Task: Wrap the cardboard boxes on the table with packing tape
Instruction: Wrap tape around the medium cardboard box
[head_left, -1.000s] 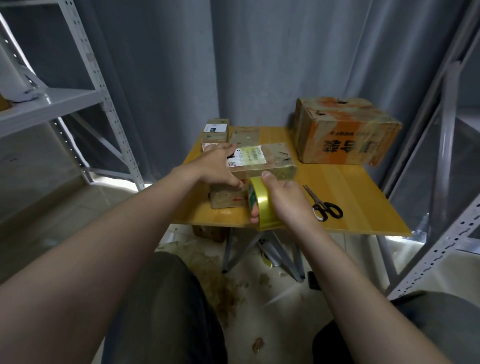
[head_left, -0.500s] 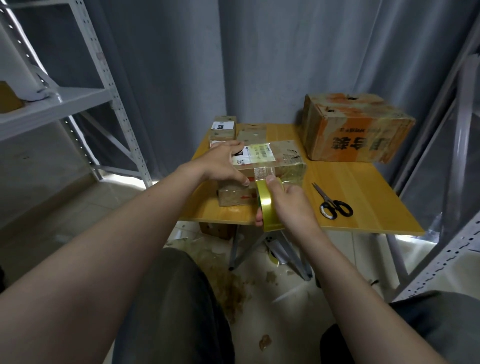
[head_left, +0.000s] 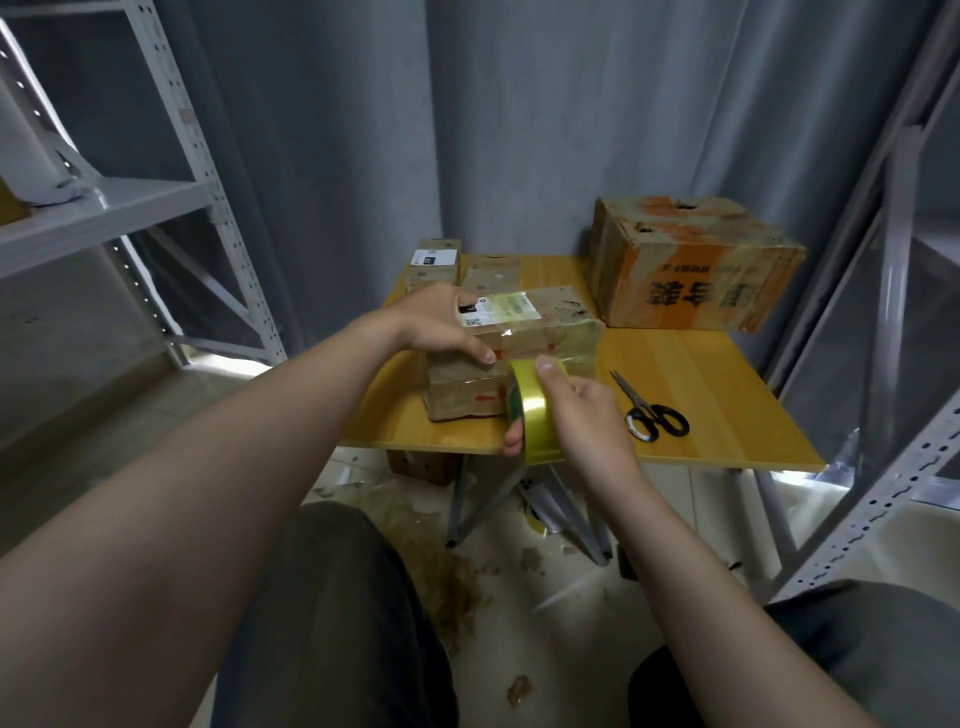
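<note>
A brown cardboard box (head_left: 556, 332) with a white label lies near the front of the small wooden table (head_left: 717, 395). My left hand (head_left: 441, 325) rests on its top left, fingers curled over the near edge, thumb on the front face. My right hand (head_left: 576, 410) grips a yellow roll of packing tape (head_left: 535, 410) at the box's front face, thumb on top of the roll. A clear strip of tape runs from the roll up over the box.
Black-handled scissors (head_left: 649, 410) lie on the table right of my right hand. A large orange-printed carton (head_left: 691, 265) stands at the back right, two small boxes (head_left: 441, 260) at the back left. Grey metal shelving (head_left: 156, 208) flanks both sides. Tape scraps litter the floor.
My right hand has drawn the tape roll a little lower and nearer along the box's front face. My left hand stays on the box top.
</note>
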